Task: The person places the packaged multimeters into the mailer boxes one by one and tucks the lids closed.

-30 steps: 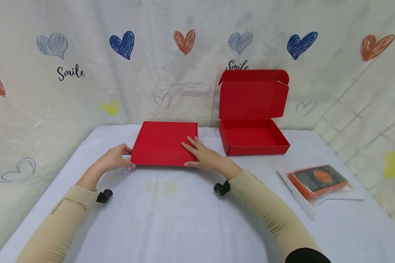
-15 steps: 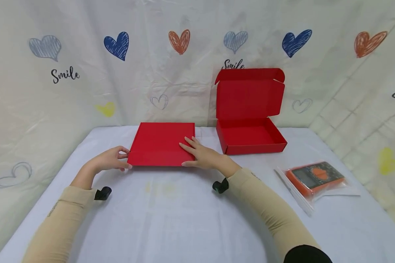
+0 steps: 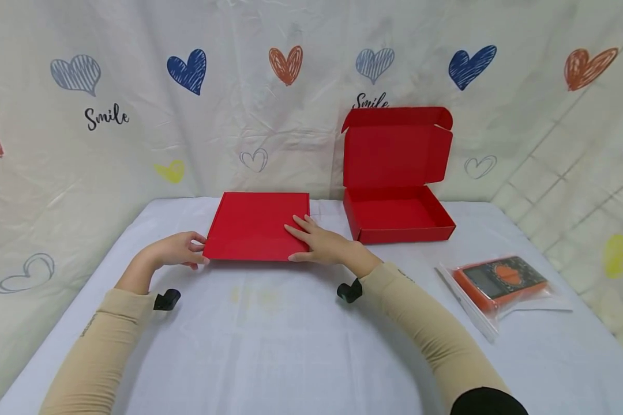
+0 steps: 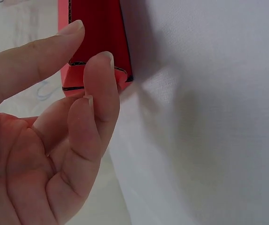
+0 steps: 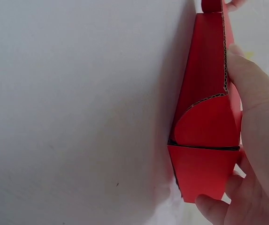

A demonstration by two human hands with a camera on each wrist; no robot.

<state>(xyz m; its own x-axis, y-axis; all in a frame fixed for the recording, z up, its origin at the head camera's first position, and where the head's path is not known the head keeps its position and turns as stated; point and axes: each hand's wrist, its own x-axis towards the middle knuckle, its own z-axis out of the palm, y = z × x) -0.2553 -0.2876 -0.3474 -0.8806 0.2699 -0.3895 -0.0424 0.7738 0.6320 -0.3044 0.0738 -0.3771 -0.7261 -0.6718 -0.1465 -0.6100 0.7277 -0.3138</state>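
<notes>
A flat red cardboard box (image 3: 262,222) has its lid lowered, and the lid's front flap juts forward over the front side. My left hand (image 3: 179,249) is at its front left corner. In the left wrist view, the loosely bent fingers are beside a small side flap (image 4: 75,74), with the thumb at the lid flap's edge. My right hand (image 3: 324,245) rests spread on the lid's right part, its thumb near the front edge. A rounded side flap (image 5: 207,123) shows at the box's right front corner in the right wrist view.
A second red box (image 3: 405,230) stands open to the right, its lid raised against the heart-printed backdrop. An orange and black multimeter (image 3: 500,279) lies in a clear zip bag on the right of the white-covered table (image 3: 270,351).
The left hand's fingers have shifted slightly at the corner, with a fingertip now showing below the thumb. The right hand stays on the lid. The head view has swayed a little.
</notes>
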